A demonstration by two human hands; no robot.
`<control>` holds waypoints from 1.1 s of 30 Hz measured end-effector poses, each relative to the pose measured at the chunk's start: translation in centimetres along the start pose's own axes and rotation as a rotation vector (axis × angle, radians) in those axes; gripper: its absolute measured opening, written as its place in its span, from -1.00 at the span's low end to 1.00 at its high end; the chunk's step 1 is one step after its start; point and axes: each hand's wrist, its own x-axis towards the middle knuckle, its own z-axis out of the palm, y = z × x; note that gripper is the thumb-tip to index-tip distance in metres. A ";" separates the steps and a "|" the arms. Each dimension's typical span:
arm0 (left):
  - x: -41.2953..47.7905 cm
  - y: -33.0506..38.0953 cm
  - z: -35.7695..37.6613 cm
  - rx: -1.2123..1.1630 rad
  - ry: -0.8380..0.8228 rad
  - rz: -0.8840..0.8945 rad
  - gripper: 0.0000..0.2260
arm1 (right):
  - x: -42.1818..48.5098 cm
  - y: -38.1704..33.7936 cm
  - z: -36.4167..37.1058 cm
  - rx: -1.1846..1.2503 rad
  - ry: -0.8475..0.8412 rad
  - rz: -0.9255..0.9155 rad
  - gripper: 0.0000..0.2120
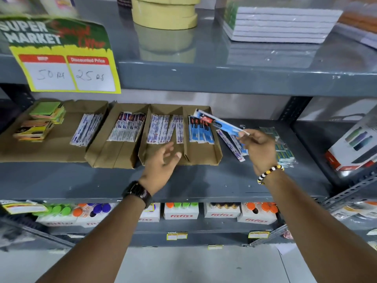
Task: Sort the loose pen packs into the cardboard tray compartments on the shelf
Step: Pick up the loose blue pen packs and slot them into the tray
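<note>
Right hand (259, 149) pinches a blue pen pack (219, 121) above the cardboard tray's (204, 158) right-end compartment, while the left hand (163, 160) hovers open and empty near the tray's front edge.

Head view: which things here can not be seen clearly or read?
- Print on the blue pen pack in the right hand: motion-blurred.
- Loose pen packs on the shelf: partly hidden behind that hand.
- Labels on white pen packs in the cardboard tray: too small.
- Left hand: fingers blurred.
</note>
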 end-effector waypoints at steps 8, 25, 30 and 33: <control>2.1 3.3 -2.4 -0.274 0.065 -0.142 -0.59 | -1.6 -2.1 1.1 -0.032 -0.270 0.036 -0.94; 0.8 4.2 -3.8 -0.393 0.074 -0.182 -0.92 | -2.4 -2.7 1.4 -0.079 -0.444 0.103 -0.91; 0.8 4.6 -3.6 -0.362 0.085 -0.169 -0.91 | -2.2 -3.0 0.8 -0.165 -0.467 0.101 -0.94; 0.9 4.9 -3.0 -0.361 0.074 -0.103 -0.88 | -2.0 -2.9 0.4 -0.393 -0.596 0.078 -0.93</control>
